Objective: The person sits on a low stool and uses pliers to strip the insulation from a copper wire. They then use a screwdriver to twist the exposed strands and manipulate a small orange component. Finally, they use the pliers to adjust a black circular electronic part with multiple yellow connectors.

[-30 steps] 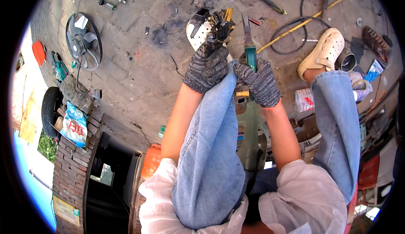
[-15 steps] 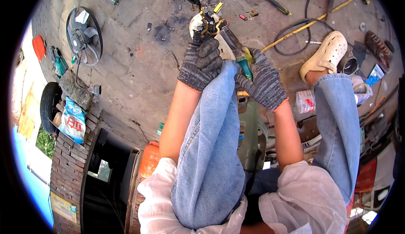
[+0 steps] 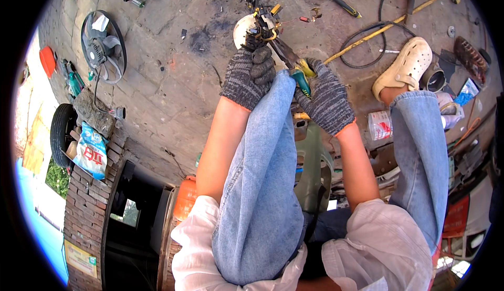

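In a dark grey knitted glove, my left hand (image 3: 247, 76) is closed on a black wired part (image 3: 257, 31) with yellow pieces and loose leads, above the pale toe of a shoe (image 3: 243, 28). My right hand (image 3: 326, 94), gloved the same way, grips pliers (image 3: 301, 81) with green and yellow handles. Their metal jaws (image 3: 283, 50) point up-left and reach the wires beside the part. Whether the jaws are closed on a wire is too small to tell. A thin lead runs right to a small red component (image 3: 304, 19).
A screwdriver (image 3: 342, 3) and a yellow hose (image 3: 388, 27) with a looped black cable lie on the paved floor at upper right. A fan (image 3: 97, 49) stands at left, near a tyre (image 3: 62, 133) and a detergent bag (image 3: 92, 152). Small black scraps (image 3: 184, 33) are scattered ahead.
The black wired part has tilted and dropped slightly in my left hand, baring more of the shoe toe. The pliers' jaws have turned and moved a little lower. My right hand has barely shifted.
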Motion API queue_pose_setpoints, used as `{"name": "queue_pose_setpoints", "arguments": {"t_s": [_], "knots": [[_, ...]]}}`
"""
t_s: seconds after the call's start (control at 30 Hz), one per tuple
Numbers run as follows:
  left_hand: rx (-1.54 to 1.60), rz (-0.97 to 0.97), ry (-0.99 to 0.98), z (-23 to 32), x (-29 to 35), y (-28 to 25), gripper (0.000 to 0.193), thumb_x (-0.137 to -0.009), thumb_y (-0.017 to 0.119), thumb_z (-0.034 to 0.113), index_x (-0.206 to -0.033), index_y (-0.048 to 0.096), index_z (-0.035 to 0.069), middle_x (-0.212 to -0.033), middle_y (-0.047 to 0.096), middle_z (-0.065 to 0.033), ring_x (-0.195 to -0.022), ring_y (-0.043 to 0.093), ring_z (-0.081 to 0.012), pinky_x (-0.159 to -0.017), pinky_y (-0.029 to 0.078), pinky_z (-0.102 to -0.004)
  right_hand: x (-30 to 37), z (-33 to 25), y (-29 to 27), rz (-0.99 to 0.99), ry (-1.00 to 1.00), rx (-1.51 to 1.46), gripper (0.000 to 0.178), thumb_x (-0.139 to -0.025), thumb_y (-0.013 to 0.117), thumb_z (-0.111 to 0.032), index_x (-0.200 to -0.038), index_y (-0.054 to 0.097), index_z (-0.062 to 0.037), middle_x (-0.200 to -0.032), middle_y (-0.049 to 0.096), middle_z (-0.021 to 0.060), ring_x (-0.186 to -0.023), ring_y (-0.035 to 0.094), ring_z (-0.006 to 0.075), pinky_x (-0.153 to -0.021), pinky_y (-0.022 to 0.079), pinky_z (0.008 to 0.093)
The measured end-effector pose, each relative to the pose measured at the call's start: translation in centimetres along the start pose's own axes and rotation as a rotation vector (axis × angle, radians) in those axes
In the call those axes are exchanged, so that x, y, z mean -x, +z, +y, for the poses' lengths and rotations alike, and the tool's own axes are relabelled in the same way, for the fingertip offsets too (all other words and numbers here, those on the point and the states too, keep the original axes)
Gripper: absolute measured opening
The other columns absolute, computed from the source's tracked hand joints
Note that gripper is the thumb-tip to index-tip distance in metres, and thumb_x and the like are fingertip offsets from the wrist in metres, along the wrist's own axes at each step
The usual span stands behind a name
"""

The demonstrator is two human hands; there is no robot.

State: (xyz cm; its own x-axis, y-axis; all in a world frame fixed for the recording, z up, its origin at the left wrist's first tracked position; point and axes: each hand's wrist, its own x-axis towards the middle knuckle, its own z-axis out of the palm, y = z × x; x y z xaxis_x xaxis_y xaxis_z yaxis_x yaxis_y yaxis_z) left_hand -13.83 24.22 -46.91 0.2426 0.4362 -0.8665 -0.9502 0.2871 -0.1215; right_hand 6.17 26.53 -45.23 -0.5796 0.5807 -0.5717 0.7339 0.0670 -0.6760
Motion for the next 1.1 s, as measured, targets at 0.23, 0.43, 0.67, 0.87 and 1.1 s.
{"name": "queue_pose_setpoints", "arguments": {"t_s": [0.23, 0.43, 0.67, 0.87, 1.1], "knots": [[0.016, 0.052, -0.009, 0.0, -0.7, 0.2, 0.026, -0.096, 0.037, 0.027, -0.078, 0.049, 0.012, -0.053, 0.041, 0.0034, -0.033, 0.034, -0.0078, -0.028, 0.027, -0.024, 0.0, 0.7, -0.1, 0.03, 0.014, -0.088, 0.057, -0.077, 0.066, -0.026, -0.124, 0.048, 0.0021, -0.122, 0.049, 0.0237, -0.109, 0.052, 0.0358, -0.096, 0.041, 0.0391], [-0.134, 0.067, 0.004, 0.3, -0.7, -0.6, 0.027, -0.096, 0.04, 0.03, -0.08, 0.051, 0.011, -0.054, 0.045, 0.0022, -0.036, 0.039, -0.0093, -0.031, 0.031, -0.0241, -0.5, -0.2, -0.4, 0.067, 0.021, -0.093, 0.044, -0.079, 0.065, -0.027, -0.11, 0.057, 0.0035, -0.112, 0.055, 0.0256, -0.103, 0.055, 0.0375, -0.093, 0.043, 0.0409], [-0.667, 0.144, 0.728, -1.1, -2.2, -0.8, 0.041, -0.094, 0.05, 0.032, -0.122, 0.049, 0.002, -0.104, 0.06, -0.011, -0.09, 0.06, -0.0176, -0.07, 0.051, -0.0293, -0.2, -1.7, -0.1, 0.051, 0.162, -0.047, 0.035, -0.083, 0.062, -0.029, -0.093, 0.063, 0.0043, -0.101, 0.059, 0.0298, -0.095, 0.057, 0.0406, -0.086, 0.046, 0.0433], [-1.189, 0.226, 0.873, -1.2, -1.9, -1.0, 0.04, -0.094, 0.05, 0.02, -0.129, 0.043, 0.001, -0.11, 0.06, -0.0131, -0.096, 0.059, -0.0201, -0.085, 0.046, -0.0321, 0.2, -3.2, 1.2, -0.024, 0.085, -0.212, 0.035, -0.083, 0.062, -0.031, -0.088, 0.062, 0.0031, -0.084, 0.06, 0.0266, -0.08, 0.059, 0.0408, -0.074, 0.048, 0.0443], [-0.799, 0.338, 0.663, 0.5, -1.7, -2.4, 0.054, -0.097, 0.035, 0.046, -0.111, 0.058, -0.001, -0.094, 0.065, -0.0137, -0.077, 0.066, -0.0193, -0.067, 0.055, -0.031, 1.5, -3.6, 1.5, -0.543, 0.586, -1.463, 0.024, -0.083, 0.065, -0.027, -0.077, 0.059, -0.0038, -0.058, 0.052, 0.0029, -0.042, 0.044, 0.0097, -0.04, 0.032, 0.024]]}}
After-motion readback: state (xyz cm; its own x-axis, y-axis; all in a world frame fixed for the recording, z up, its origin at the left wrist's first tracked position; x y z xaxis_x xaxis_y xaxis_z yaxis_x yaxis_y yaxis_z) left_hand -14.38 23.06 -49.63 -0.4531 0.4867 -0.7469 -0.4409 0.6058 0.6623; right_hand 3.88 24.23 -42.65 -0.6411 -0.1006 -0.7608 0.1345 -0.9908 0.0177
